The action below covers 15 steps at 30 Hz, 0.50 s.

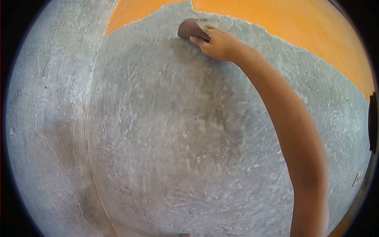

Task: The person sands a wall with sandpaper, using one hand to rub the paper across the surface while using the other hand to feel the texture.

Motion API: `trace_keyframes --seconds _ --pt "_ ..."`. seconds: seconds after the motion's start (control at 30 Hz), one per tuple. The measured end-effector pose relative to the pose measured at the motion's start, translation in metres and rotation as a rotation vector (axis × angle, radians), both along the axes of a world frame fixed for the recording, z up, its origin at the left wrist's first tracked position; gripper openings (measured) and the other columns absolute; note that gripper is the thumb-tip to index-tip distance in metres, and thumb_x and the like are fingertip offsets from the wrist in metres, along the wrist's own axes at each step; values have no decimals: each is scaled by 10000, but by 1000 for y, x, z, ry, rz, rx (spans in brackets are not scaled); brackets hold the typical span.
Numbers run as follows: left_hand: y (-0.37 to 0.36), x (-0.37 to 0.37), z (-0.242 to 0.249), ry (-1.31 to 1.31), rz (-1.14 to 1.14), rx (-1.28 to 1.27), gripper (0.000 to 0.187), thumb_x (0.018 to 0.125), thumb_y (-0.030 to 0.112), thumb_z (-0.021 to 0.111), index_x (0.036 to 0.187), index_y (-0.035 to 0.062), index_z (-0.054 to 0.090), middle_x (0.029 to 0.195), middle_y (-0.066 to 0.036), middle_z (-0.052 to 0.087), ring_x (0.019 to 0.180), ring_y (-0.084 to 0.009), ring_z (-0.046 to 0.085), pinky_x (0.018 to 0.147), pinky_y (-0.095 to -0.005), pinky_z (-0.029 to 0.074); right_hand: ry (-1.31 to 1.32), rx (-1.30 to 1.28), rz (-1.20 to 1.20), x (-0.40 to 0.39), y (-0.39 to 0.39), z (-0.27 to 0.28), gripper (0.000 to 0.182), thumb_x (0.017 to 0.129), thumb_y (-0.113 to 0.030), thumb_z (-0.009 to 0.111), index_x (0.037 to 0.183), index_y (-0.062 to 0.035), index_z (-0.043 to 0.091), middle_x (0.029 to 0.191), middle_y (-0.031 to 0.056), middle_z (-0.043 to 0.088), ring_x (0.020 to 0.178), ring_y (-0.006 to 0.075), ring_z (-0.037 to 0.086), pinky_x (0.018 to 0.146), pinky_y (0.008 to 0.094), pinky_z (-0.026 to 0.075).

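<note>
R hand (216,42) grips curled sandpaper (190,29), print (202,19) part-hidden; dark obj. (184,235) cut off @ btm.

In front of me the grey wall (166,150) carries orange paint (316,39) along its upper edge. Just below that, sandpaper (192,30) lies partly against it under my right hand (219,43), one end curling away. A small pale plate (357,178) sits near its right edge.

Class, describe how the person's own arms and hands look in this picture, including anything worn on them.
The right hand is bare, with no glove. The slim right arm shows no sleeve, watch or bracelet. Whether a ring is worn is too small to tell. The left hand cannot be made out.
</note>
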<state>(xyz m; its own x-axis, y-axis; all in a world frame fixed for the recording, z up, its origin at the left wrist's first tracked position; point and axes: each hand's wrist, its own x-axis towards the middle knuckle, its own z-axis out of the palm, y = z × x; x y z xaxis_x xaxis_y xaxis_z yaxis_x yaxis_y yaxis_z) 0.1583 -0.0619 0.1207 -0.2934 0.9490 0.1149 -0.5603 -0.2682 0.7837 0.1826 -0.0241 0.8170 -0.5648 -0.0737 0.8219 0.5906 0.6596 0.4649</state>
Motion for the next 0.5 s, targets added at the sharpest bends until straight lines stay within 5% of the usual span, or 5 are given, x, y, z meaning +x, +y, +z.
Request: trace_keyframes --seconds 0.23,0.3,0.37,0.47,0.5 --pt "-13 2 32 222 49 -7 705 974 555 299 780 -32 640 625 -151 645 499 -250 622 480 -390 510 -200 239 104 6 9 -84 365 854 -231 538 1178 -71 589 1119 110 645 1121 308 553 1008 388 415" --pt "-35 -37 59 515 -217 9 577 959 481 393 1180 -52 421 1217 -234 294 1043 -301 424 861 -419 362 -388 182 -42 14 0 -138 361 830 -139 565 1188 -100 597 1118 91 654 1130 254 559 1020 365 413" --pt "-34 -84 63 821 -59 388 740 880 477 552 1353 -51 339 1498 -242 171 1325 -319 311 1075 -473 221 -507 291 45 26 -14 -204 342 843 -93 552 1182 -103 600 1116 63 659 1135 200 561 1036 356 401" --pt "-44 -77 172 852 878 831 816 761 513 711 1301 -11 395 1339 -154 389 1281 -308 369 1077 -493 224 -524 49 294 56 -47 -303 284 800 -136 601 1072 -97 673 1148 18 651 1169 153 552 1082 368 363" --pt "-50 -80 200 1047 926 789 819 736 524 731 1286 8 413 1309 -141 417 1258 -313 396 1067 -490 243 -546 -92 326 67 -57 -328 276 779 -138 620 1045 -113 688 1144 25 657 1176 146 553 1095 372 365"
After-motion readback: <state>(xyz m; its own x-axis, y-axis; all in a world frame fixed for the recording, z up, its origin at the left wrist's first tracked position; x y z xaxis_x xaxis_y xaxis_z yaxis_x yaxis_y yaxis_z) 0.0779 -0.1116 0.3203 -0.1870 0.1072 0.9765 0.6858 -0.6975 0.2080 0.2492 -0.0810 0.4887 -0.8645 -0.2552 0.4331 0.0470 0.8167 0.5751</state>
